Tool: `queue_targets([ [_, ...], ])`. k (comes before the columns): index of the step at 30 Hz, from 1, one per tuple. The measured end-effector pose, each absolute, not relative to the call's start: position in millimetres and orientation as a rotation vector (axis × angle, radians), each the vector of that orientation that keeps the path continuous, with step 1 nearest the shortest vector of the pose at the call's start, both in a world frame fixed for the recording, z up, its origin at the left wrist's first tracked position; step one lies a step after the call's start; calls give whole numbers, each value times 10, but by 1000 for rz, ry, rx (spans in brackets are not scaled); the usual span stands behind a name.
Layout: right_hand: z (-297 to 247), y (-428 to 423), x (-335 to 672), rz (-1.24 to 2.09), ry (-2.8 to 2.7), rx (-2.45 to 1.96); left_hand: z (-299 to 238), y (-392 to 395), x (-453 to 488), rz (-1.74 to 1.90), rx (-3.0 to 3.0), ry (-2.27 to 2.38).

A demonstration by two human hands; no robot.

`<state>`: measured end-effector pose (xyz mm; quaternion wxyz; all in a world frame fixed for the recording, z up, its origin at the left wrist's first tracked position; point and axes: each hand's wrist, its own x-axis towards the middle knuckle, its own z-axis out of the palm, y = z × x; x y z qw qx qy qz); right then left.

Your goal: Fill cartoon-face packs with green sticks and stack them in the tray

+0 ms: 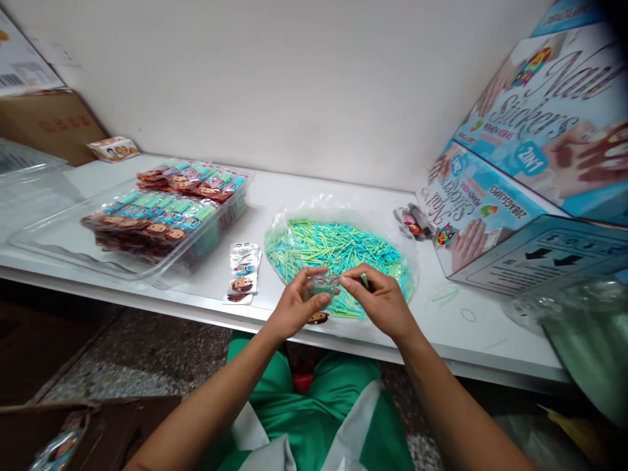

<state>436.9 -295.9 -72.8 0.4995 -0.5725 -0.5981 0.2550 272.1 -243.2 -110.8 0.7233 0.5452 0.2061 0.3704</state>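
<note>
My left hand (297,304) and my right hand (380,301) meet over the front edge of the white table (343,196). Both pinch a small clear packet (325,284) between their fingertips. My right hand also grips a thin green stick (364,281) in its fingers. A small cartoon-face sticker (318,318) shows just under my left hand. Directly behind my hands lies a heap of green and blue sticks (333,252) on a clear plastic bag.
A clear tray (59,242) at the left holds rows of packed sticker sets (161,209). A small stack of packets (243,271) lies beside it. Nail sticker boxes (530,144) stand at the right, plastic bags (579,314) near them, cardboard boxes (44,124) at far left.
</note>
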Motion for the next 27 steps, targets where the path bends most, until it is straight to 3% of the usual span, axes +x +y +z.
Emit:
queue_targets([
  [9, -678, -2922, 4364, 738, -1344, -1378, -1256, -2412, 2554, 884, 1299, 593],
  [20, -937, -2872, 4527, 775, -1233, -1552, -253, -1018, 623, 1618, 1679, 1289],
  [24, -966, -2873, 4517, 815, -1259, -1596, -101, -436, -8, 1539, 1792, 1660],
  [27, -955, -2867, 4499, 829, -1278, -1608, -113, -132, -253, 1288, 1877, 1979],
])
